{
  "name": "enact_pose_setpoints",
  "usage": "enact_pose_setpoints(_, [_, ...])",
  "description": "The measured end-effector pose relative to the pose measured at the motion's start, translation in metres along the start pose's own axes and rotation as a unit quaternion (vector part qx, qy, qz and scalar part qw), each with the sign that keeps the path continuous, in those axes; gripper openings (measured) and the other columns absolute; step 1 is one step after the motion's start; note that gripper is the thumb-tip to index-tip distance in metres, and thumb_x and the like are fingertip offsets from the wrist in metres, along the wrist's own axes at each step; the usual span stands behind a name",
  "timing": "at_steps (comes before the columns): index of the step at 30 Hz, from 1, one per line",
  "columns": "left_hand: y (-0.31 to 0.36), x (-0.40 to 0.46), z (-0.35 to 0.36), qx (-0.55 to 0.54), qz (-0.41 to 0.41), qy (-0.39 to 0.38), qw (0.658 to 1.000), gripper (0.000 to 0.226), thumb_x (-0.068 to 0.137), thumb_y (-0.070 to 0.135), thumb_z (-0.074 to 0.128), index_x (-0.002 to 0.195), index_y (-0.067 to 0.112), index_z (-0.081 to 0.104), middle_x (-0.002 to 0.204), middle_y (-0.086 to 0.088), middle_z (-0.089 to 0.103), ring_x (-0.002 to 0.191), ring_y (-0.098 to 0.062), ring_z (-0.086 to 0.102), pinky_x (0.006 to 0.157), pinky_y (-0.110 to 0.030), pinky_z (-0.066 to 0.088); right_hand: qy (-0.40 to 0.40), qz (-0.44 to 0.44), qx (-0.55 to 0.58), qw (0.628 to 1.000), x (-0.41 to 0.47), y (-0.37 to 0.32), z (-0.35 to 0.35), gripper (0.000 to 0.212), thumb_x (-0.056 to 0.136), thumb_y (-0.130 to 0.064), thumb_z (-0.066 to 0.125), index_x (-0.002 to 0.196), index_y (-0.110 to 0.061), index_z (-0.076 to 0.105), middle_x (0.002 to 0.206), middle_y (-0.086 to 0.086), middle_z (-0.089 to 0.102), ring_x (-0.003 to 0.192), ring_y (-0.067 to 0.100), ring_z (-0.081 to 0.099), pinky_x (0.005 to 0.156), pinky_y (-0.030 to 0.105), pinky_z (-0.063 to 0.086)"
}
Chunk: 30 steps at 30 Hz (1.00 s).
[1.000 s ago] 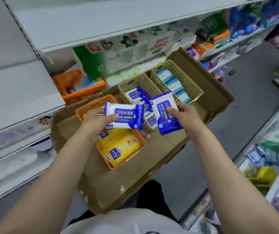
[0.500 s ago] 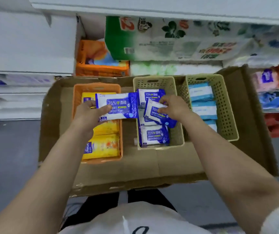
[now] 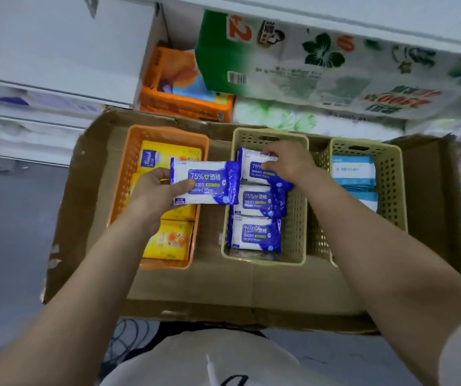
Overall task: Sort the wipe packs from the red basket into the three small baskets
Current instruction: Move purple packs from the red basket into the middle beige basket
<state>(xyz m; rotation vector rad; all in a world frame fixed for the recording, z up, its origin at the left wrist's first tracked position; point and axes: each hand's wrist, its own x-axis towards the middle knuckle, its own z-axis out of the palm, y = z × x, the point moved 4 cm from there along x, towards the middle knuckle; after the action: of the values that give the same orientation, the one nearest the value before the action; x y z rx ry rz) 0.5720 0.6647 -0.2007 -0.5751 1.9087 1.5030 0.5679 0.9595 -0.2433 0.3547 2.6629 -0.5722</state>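
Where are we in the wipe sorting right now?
Done: yellow packs fill the orange basket, blue alcohol packs the middle basket, pale blue packs the right basket. In hand: right hand setting one alcohol pack in the middle basket; left hand holding another, unplaced. The red basket is out of view, so the remainder is unknown.

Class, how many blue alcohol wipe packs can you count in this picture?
4: one in the left hand, three in the middle basket at far, middle and near. More may lie underneath.
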Motion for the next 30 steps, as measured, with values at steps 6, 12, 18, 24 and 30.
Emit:
enact_pose_setpoints(6, [-0.004, 0.005, 0.011, 0.024, -0.002, 0.008, 1.000, 0.044, 0.080, 0.020, 0.080, 0.115, 0.005, 0.059, 0.105, -0.010, 0.072, 0.091, -0.020, 0.071, 0.072, -0.032, 0.057, 0.126, 0.005, -0.035, 0.991, -0.009, -0.010, 0.013, 0.054, 0.088, -0.029, 0.070, 0.138, -0.018, 0.053, 0.136, 0.011, 0.055, 0.131, 0.032, 0.039, 0.104, 0.043, 0.039])
enact_pose_setpoints(12, [0.000, 0.006, 0.016, 0.044, -0.004, 0.010, 0.999, 0.044, 0.081, 0.023, 0.079, 0.117, 0.007, 0.059, 0.107, -0.008, 0.071, 0.094, -0.019, 0.071, 0.076, -0.033, 0.059, 0.029, 0.012, -0.002, 1.000, -0.011, 0.001, 0.038, 0.064, 0.087, -0.028, 0.072, 0.145, -0.024, 0.046, 0.147, 0.009, 0.046, 0.138, 0.030, 0.033, 0.113, 0.045, 0.032])
enact_pose_setpoints(18, [0.001, 0.013, 0.020, 0.067, 0.002, -0.003, 0.998, 0.044, 0.079, 0.024, 0.080, 0.115, 0.009, 0.060, 0.104, -0.005, 0.072, 0.091, -0.016, 0.071, 0.077, -0.034, 0.060, 0.095, 0.037, 0.099, 0.990, -0.011, -0.005, 0.023, 0.051, 0.091, -0.030, 0.068, 0.138, -0.019, 0.054, 0.138, 0.009, 0.054, 0.130, 0.025, 0.045, 0.108, 0.038, 0.039])
enact_pose_setpoints(24, [0.003, 0.014, 0.066, 0.069, 0.031, -0.083, 0.994, 0.028, 0.080, 0.019, 0.080, 0.101, 0.018, 0.061, 0.101, -0.003, 0.072, 0.082, -0.010, 0.073, 0.062, -0.023, 0.057, -0.159, -0.027, 0.303, 0.939, -0.046, -0.031, 0.003, 0.039, 0.079, -0.045, 0.078, 0.115, -0.034, 0.068, 0.109, -0.014, 0.070, 0.100, 0.000, 0.066, 0.085, 0.018, 0.053])
enact_pose_setpoints(30, [-0.009, 0.013, 0.089, 0.176, 0.119, -0.031, 0.977, 0.056, 0.091, 0.024, 0.068, 0.141, 0.017, 0.042, 0.136, 0.000, 0.056, 0.123, -0.016, 0.053, 0.091, -0.025, 0.043, 0.034, 0.078, 0.126, 0.988, -0.052, 0.025, -0.021, 0.026, 0.086, -0.023, 0.072, 0.111, -0.016, 0.071, 0.109, 0.006, 0.071, 0.101, 0.025, 0.064, 0.084, 0.033, 0.048])
